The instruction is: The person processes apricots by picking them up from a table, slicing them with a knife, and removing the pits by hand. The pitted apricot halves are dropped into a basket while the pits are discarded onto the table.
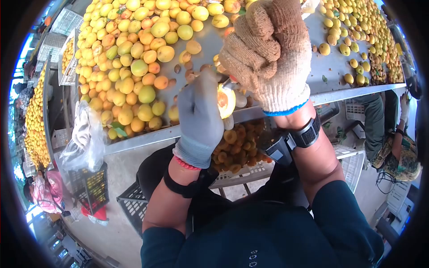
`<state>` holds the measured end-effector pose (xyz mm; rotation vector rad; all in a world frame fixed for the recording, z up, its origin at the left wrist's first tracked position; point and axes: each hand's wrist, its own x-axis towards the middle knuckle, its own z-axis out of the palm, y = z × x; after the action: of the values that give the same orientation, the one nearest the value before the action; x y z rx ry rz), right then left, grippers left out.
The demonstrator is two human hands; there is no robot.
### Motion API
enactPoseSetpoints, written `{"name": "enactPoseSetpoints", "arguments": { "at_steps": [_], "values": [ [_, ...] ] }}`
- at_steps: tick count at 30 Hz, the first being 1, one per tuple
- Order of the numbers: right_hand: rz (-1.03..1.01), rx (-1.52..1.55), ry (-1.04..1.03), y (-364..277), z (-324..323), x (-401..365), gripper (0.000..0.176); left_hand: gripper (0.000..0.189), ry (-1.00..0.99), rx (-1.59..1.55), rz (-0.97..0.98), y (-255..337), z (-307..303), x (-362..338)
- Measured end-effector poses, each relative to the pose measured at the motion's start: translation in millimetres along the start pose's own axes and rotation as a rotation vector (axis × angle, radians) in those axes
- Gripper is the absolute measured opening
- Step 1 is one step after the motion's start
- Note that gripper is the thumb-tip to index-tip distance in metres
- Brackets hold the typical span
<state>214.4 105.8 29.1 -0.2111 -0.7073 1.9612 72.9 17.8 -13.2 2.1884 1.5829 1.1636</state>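
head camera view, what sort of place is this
Probably a fruit-processing workshop: yellow and orange fruit lies heaped on a metal table, opened fruit sits in a crate below its edge, and the gloved left hand holds a cut fruit.

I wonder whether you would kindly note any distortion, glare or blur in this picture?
Head view: fisheye distortion, with a dark curved border; bright daylight glare near the far left edge; the cut fruit at the left hand looks very bright; that hand appears slightly soft, while the right hand shows clearer knit texture.
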Motion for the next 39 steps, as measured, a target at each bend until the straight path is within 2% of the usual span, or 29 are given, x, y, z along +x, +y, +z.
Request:
{"name": "enactPoseSetpoints", "arguments": {
  "at_steps": [4,6,8,9,11,13,14,15,16,18,20,21,22,24,25,26,28,30,32,36,38,39],
  "values": [
    [0.032,0.092,-0.078,-1.3,-3.2,3.3,0.035,0.044,-0.070,-0.133,-0.003,-3.8,2.9,-0.9],
    [0.009,0.092,-0.073,1.9,-6.9,2.6,0.034,0.039,-0.166,-0.558,-0.273,0.7,-1.3,7.2],
    [-0.032,0.074,-0.061,4.2,-8.1,-1.9,0.034,0.033,-0.330,-1.342,-0.827,12.6,-12.1,20.0],
    [-0.016,0.172,-0.081,1.7,-8.2,-2.9,0.032,0.030,-0.289,-1.236,-0.780,16.8,-12.0,20.8],
    [-0.381,-0.505,0.136,14.6,0.7,-2.7,0.031,0.034,-0.210,-1.024,-0.691,25.6,-9.2,19.1],
    [-0.421,-0.640,0.221,18.6,5.0,-1.1,0.027,0.034,-0.155,-0.886,-0.583,24.8,-3.3,16.5],
    [-0.280,-0.435,0.196,15.7,4.8,-1.0,0.025,0.034,-0.130,-0.813,-0.532,23.6,-2.5,15.4],
    [-0.139,-0.233,0.170,11.2,3.1,-1.7,0.023,0.030,-0.111,-0.932,-0.659,24.1,-5.6,16.8],
    [0.001,-0.033,0.146,6.8,-0.1,-2.9,0.023,0.030,-0.068,-0.797,-0.546,22.1,-4.0,16.1],
    [-0.025,-0.108,0.116,7.2,-2.4,-4.9,0.023,0.031,0.018,-0.526,-0.320,11.6,5.6,13.0],
    [-0.149,-0.676,0.289,5.4,9.5,-14.0,0.022,0.032,0.094,-0.253,-0.098,1.3,16.8,6.8],
    [-0.125,-0.743,0.129,5.6,0.2,-14.9,0.022,0.032,0.119,-0.203,-0.075,0.3,19.9,4.1],
    [-0.199,-0.812,0.116,12.0,-7.3,-12.0,0.022,0.032,0.145,-0.152,-0.053,-0.8,22.9,1.4],
    [-0.346,-0.955,0.089,23.4,-19.4,-4.2,0.021,0.024,0.107,-0.272,-0.228,2.4,26.7,0.5],
    [-0.385,-1.247,0.071,16.1,-22.9,-2.7,0.020,0.020,0.057,-0.347,-0.340,4.6,25.0,2.8],
    [-0.308,-1.055,0.019,14.1,-27.5,-1.3,0.019,0.031,-0.069,-0.464,-0.493,4.1,16.0,7.6],
    [-0.157,-0.666,-0.080,12.6,-36.8,2.4,0.017,0.042,-0.181,-0.541,-0.563,3.6,10.4,13.0],
    [-0.012,-0.278,-0.172,12.2,-43.6,4.7,0.016,0.029,-0.148,-0.468,-0.395,2.4,11.6,15.7],
    [-0.072,-0.352,-0.180,13.7,-43.9,4.5,0.016,0.025,-0.115,-0.394,-0.229,0.3,13.4,18.4],
    [-0.608,-1.414,-0.013,24.1,-25.3,-0.7,0.014,0.022,-0.016,-0.137,-0.040,-20.4,32.5,13.1],
    [-0.759,-1.696,0.039,27.6,-22.0,0.5,0.013,0.022,0.039,0.010,0.033,-35.0,46.7,6.7],
    [-0.770,-1.718,0.042,28.3,-21.5,1.2,0.012,0.022,0.055,0.016,0.029,-34.5,48.6,6.6]
  ]
}}
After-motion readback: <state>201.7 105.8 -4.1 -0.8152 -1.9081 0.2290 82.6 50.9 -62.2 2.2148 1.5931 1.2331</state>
